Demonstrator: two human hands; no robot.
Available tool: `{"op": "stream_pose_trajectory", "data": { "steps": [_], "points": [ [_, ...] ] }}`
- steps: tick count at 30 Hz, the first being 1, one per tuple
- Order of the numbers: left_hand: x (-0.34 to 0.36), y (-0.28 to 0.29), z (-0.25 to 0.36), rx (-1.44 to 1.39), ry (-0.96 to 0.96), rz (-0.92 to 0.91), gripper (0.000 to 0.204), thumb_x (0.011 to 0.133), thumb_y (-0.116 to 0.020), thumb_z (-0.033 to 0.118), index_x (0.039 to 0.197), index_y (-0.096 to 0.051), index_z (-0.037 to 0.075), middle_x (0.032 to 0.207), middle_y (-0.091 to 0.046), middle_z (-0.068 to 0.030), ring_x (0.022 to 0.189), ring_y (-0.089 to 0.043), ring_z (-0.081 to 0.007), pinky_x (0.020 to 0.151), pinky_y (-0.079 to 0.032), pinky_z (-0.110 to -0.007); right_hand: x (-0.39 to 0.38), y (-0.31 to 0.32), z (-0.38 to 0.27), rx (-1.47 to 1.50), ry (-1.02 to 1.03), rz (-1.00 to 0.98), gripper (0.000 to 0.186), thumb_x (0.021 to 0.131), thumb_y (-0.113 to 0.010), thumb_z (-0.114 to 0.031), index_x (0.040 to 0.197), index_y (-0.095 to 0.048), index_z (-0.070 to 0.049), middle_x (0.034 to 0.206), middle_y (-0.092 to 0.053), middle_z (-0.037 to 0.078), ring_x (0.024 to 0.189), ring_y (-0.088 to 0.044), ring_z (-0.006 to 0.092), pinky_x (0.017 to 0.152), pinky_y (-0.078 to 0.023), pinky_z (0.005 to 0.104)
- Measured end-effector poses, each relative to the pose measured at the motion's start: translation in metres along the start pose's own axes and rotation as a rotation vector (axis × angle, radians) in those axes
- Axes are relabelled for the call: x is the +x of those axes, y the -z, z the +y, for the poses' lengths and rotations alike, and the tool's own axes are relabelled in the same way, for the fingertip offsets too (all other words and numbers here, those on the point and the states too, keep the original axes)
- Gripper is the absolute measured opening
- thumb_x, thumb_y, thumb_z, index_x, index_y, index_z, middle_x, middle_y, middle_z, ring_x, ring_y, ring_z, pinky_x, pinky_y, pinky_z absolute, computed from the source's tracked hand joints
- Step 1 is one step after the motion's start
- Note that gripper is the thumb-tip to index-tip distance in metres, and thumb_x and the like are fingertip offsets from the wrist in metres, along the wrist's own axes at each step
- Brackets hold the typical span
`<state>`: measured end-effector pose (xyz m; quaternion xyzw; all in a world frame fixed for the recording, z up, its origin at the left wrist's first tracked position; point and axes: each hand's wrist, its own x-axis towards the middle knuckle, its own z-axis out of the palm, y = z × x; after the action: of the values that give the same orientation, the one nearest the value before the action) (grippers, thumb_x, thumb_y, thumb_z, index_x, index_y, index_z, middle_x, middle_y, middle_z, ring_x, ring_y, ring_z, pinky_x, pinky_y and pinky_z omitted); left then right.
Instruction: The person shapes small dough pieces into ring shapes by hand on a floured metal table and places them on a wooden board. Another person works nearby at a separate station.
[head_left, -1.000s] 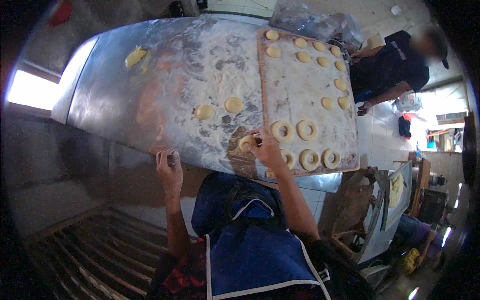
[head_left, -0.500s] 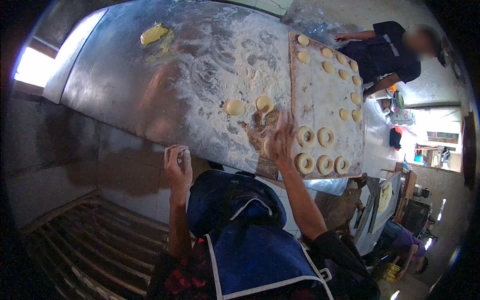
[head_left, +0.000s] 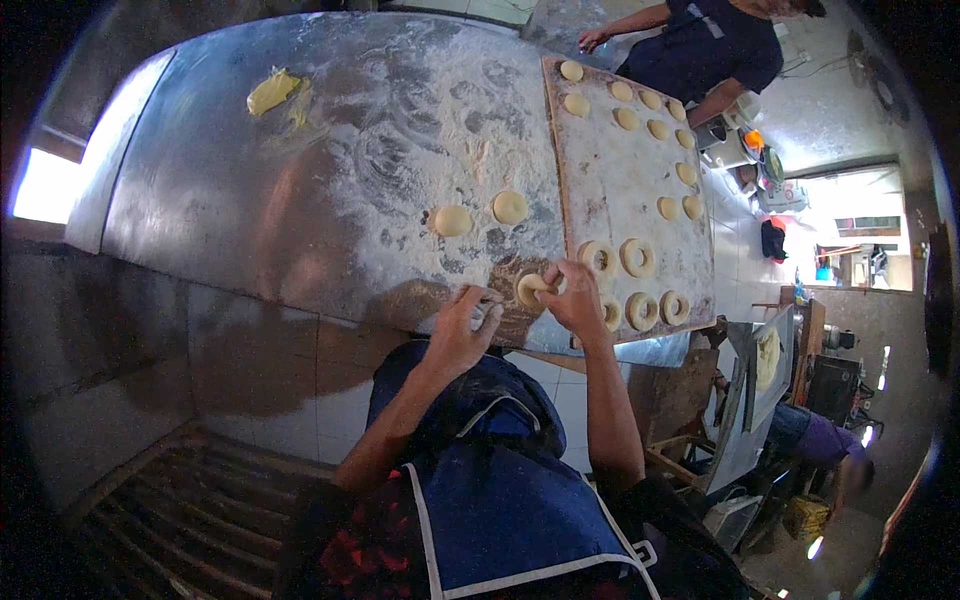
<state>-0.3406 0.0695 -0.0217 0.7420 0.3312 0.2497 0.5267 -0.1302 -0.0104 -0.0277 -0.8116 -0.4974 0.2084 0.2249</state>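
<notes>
At the table's near edge, my right hand (head_left: 574,302) pinches the right side of a round piece of pale dough (head_left: 529,290) between thumb and fingers. The dough lies on a brownish, floury patch of the table. Just left of it is my left hand (head_left: 463,328), its floury fingers curled but apart from the thumb, with nothing visible in them. Beyond the hands sit two smooth dough balls, one on the left (head_left: 452,221) and one on the right (head_left: 510,207). On the board beside my right hand lie several dough rings (head_left: 637,257).
A floury wooden board (head_left: 620,185) carries several dough balls (head_left: 626,119) on its far part. Yellow fat (head_left: 272,91) sits at the far left of the metal table (head_left: 220,190). A person (head_left: 710,50) stands beyond the board; another (head_left: 825,455) bends at the right.
My right hand was spread flat and blurred over the near dough; now it pinches the dough's side. My left hand has come rightward to beside the dough. The whole view has shifted slightly.
</notes>
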Motion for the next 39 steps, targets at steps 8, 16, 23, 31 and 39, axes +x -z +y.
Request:
{"op": "stream_pose_trajectory", "data": {
  "steps": [8,16,23,31,39],
  "points": [
    [0.026,-0.032,0.018,-0.441,0.209,-0.088,0.031,0.088,-0.066,0.012,0.112,-0.058,-0.005,0.097,-0.065,-0.0126,0.086,-0.064,-0.0152,0.075,-0.052,-0.030,-0.034,-0.002,-0.027,0.825,-0.214,0.213,0.040,0.069,-0.069,0.010,0.102,-0.049,-0.002,0.084,-0.062,0.009,0.079,-0.063,0.0153,0.068,-0.053,0.0291],
    [0.031,-0.058,0.026,-0.504,0.161,-0.026,0.026,0.089,-0.064,0.009,0.111,-0.058,-0.003,0.097,-0.064,-0.0110,0.085,-0.063,-0.0160,0.074,-0.053,-0.030,-0.036,0.037,-0.044,0.847,-0.152,0.164,0.050,0.073,-0.061,0.013,0.118,-0.044,-0.003,0.088,-0.061,0.008,0.082,-0.063,0.0158,0.071,-0.054,0.0292],
    [0.036,-0.095,0.038,-1.055,0.290,-0.214,0.040,0.093,-0.054,0.004,0.129,-0.039,0.007,0.109,-0.060,-0.0110,0.096,-0.061,-0.0185,0.077,-0.053,-0.034,-0.040,0.072,-0.012,1.343,-0.125,-0.069,0.029,0.087,-0.053,-0.013,0.116,-0.049,-0.006,0.097,-0.058,0.006,0.083,-0.059,0.0138,0.069,-0.052,0.0268],
    [0.051,-0.150,0.061,-1.109,0.265,0.015,0.026,0.094,-0.048,0.020,0.115,-0.041,0.006,0.111,-0.052,-0.0150,0.090,-0.063,-0.0245,0.062,-0.056,-0.036,-0.041,0.066,0.054,1.459,-0.369,0.150,0.051,0.098,-0.036,-0.043,0.098,-0.059,0.002,0.091,-0.062,0.009,0.078,-0.060,0.0177,0.067,-0.048,0.0302],
    [0.068,-0.215,0.057,-1.366,0.579,0.238,0.031,0.098,-0.043,0.030,0.099,-0.049,0.000,0.073,-0.060,-0.0151,0.062,-0.059,-0.0291,0.055,-0.048,-0.042,-0.043,0.085,0.078,1.041,-0.358,0.170,0.063,0.099,-0.033,-0.047,0.096,-0.060,0.010,0.084,-0.064,0.021,0.078,-0.058,0.0230,0.073,-0.046,0.0372]
  ]
}}
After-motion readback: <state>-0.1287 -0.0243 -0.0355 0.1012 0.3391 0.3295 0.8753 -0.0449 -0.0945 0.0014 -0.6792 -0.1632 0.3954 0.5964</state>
